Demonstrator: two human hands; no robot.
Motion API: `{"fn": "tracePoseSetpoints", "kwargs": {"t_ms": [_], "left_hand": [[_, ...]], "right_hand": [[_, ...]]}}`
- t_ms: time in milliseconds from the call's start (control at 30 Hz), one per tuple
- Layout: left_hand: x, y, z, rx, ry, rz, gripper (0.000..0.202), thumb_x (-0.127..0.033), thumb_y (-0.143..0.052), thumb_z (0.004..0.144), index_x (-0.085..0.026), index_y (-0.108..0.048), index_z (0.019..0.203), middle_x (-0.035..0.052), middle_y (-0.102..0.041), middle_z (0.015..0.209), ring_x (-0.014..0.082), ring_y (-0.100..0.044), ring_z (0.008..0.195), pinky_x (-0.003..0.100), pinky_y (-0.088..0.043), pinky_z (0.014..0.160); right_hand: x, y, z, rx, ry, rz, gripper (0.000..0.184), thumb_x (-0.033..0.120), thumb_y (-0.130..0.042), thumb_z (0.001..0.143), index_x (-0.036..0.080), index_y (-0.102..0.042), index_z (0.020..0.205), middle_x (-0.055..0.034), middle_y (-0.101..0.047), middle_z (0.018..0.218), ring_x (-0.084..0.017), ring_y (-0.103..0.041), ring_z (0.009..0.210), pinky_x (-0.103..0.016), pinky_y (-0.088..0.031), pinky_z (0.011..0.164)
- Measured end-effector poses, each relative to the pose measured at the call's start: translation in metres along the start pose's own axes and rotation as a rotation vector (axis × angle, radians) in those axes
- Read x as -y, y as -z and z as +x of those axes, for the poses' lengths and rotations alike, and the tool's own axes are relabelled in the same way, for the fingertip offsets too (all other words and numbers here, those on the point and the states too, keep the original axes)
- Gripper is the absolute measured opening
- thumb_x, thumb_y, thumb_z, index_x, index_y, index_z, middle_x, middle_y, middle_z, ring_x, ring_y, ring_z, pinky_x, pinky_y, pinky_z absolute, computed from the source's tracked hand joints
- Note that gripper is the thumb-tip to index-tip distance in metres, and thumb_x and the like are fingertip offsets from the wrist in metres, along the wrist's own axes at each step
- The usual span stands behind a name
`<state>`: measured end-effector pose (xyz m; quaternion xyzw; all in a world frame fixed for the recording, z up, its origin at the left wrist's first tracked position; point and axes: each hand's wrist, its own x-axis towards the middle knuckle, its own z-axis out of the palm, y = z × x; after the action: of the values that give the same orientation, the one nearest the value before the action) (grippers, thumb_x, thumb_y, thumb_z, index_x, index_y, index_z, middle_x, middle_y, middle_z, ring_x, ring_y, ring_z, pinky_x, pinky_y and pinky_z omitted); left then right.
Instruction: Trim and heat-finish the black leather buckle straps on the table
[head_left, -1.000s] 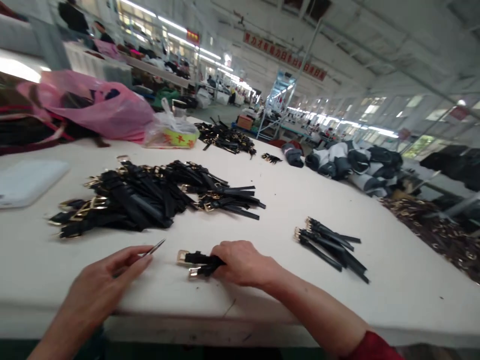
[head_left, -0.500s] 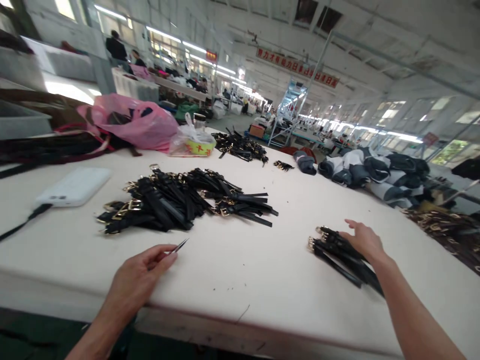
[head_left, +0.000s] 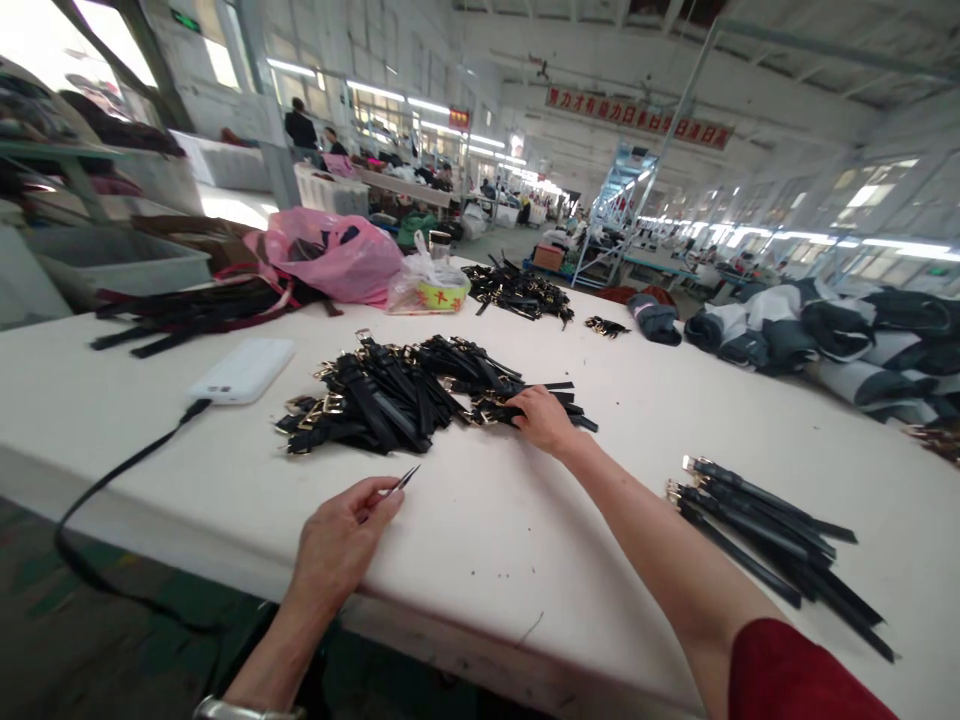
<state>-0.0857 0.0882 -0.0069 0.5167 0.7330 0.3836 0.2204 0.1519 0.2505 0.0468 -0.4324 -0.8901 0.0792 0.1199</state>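
My left hand point(head_left: 346, 535) is closed around a slim, pointed metal tool that looks like tweezers point(head_left: 405, 479), its tip sticking out past the fingers over the table. My right hand point(head_left: 541, 415) reaches across to the right end of a heap of black buckle straps point(head_left: 382, 395) with gold-coloured buckles. Its fingers are bent onto a strap near a buckle; the fingertips are partly hidden. A separate bunch of black straps point(head_left: 780, 540) lies to the right of my right forearm, buckles toward the left.
A white power bank point(head_left: 244, 371) with a black cable lies left on the white table point(head_left: 600, 600). Behind are a pink bag point(head_left: 330, 255), a clear plastic bag point(head_left: 427, 285) and another strap pile point(head_left: 521, 292). Grey and white rolled bundles point(head_left: 795, 335) line the far right.
My right hand has moved left from the right-hand bunch, now left lying, to the strap heap. The view has turned left; my left hand still holds the pointed tool.
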Motion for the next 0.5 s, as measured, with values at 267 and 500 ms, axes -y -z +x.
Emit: {"fn": "tracePoseSetpoints", "kwargs": {"t_ms": [267,500], "left_hand": [[0.000,-0.001,-0.002,0.003,0.029,-0.057,0.038,-0.048,-0.054,0.074,-0.020,-0.069,0.094,0.0003,-0.069,0.071,0.0187,-0.063,0.065,0.026,-0.044,0.061],[-0.005,-0.003,-0.025,0.012,-0.023,-0.119,0.036,-0.043,-0.055,0.079,-0.019,-0.066,0.102,0.0020,-0.068,0.084,0.0183,-0.062,0.076,0.027,-0.046,0.070]], "right_hand": [[0.032,-0.008,-0.046,-0.061,-0.044,0.187,0.022,0.033,-0.060,0.083,0.022,-0.066,0.102,-0.0026,-0.069,0.090,-0.017,-0.061,0.081,-0.027,-0.042,0.074],[0.064,-0.036,-0.097,0.074,-0.092,0.279,0.017,0.029,-0.057,0.082,0.022,-0.067,0.093,-0.0011,-0.069,0.085,-0.016,-0.060,0.075,-0.025,-0.040,0.067]]}}
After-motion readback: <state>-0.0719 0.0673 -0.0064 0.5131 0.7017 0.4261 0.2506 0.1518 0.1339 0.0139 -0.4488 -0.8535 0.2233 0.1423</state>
